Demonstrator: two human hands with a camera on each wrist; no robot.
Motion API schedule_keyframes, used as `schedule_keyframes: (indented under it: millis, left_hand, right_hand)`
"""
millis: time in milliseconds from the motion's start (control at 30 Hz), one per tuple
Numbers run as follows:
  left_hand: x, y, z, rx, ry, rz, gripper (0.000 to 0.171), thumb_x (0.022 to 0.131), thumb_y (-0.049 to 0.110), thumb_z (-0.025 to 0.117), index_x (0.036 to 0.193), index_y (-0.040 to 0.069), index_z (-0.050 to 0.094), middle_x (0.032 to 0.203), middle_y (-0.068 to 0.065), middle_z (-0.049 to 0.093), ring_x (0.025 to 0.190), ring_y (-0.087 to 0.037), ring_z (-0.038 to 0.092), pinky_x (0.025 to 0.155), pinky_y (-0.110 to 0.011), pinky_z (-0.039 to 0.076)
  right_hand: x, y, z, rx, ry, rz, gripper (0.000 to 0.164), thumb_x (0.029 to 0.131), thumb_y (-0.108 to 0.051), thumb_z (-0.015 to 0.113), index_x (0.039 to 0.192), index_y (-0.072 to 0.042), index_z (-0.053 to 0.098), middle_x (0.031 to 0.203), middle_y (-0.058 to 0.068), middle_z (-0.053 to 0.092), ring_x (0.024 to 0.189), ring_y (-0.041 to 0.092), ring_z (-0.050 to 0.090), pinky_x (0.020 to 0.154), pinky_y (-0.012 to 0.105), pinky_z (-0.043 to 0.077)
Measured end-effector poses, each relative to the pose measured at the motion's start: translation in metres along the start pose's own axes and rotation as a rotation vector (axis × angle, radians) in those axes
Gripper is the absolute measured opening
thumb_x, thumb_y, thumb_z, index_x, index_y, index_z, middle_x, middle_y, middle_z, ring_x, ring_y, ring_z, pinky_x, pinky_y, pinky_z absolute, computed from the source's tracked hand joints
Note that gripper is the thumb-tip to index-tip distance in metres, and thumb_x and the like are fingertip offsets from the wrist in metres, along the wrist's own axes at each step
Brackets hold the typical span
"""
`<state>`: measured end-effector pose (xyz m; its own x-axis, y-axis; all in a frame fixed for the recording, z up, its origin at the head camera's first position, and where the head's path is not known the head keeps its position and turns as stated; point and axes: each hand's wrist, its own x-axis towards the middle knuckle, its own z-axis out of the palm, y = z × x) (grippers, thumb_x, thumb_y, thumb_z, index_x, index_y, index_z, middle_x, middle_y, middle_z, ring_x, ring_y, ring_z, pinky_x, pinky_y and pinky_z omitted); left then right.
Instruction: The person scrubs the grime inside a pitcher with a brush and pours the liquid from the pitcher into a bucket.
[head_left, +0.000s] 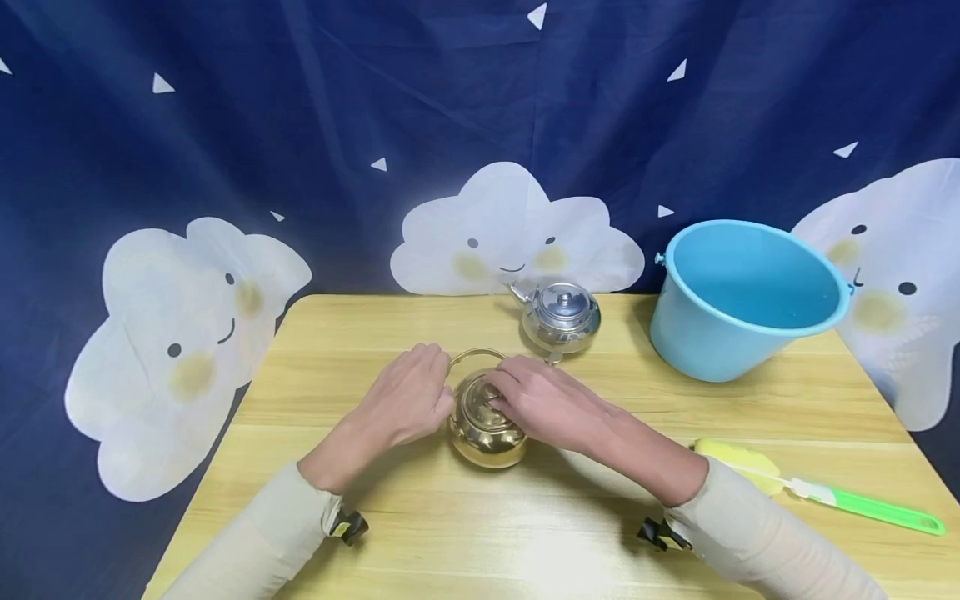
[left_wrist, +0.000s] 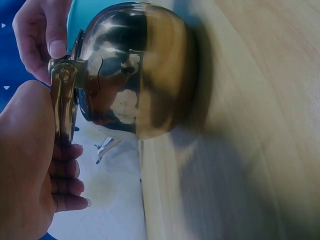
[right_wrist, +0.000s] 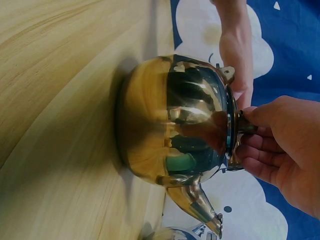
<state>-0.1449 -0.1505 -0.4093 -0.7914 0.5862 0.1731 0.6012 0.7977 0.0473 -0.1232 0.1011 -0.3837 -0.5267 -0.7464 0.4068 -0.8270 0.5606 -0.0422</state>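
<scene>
Gold pot (head_left: 491, 450), upright on the table (head_left: 360, 333).
Its round, polished body is set with a curved spout (right_wrist: 195, 202) that is pointed to the far right. The hinged handle (head_left: 477, 352) is tilted to one side and gripped by the left hand (head_left: 405, 392). The lid (head_left: 478, 410) is laid over the mouth, its knob (right_wrist: 247, 126) pinched by the fingers of the right hand (head_left: 551, 404).
</scene>
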Motion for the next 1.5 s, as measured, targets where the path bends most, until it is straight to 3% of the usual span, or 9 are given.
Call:
schedule_keyframes:
  millis: [733, 1500]
  left_hand:
    - [0.000, 0.003, 0.000, 0.013, 0.020, -0.003, 0.011, 0.088, 0.023, 0.047, 0.088, 0.012, 0.047, 0.081, -0.001, 0.043, 0.074, -0.018, 0.039, 0.066, -0.027, 0.034]
    - [0.001, 0.009, 0.000, 0.024, 0.023, -0.046, 0.009, 0.082, 0.021, 0.048, 0.084, 0.013, 0.045, 0.079, -0.001, 0.042, 0.072, -0.019, 0.037, 0.064, -0.028, 0.032]
  right_hand:
    - [-0.006, 0.001, -0.010, 0.021, 0.014, 0.040, 0.025, 0.095, -0.018, 0.075, 0.115, -0.005, 0.072, 0.099, 0.002, 0.070, 0.089, 0.012, 0.067, 0.081, 0.025, 0.061]
    - [-0.014, 0.007, -0.027, 0.064, 0.041, 0.066, 0.028, 0.095, -0.020, 0.075, 0.118, -0.004, 0.071, 0.108, 0.005, 0.073, 0.100, 0.017, 0.070, 0.089, 0.028, 0.062]
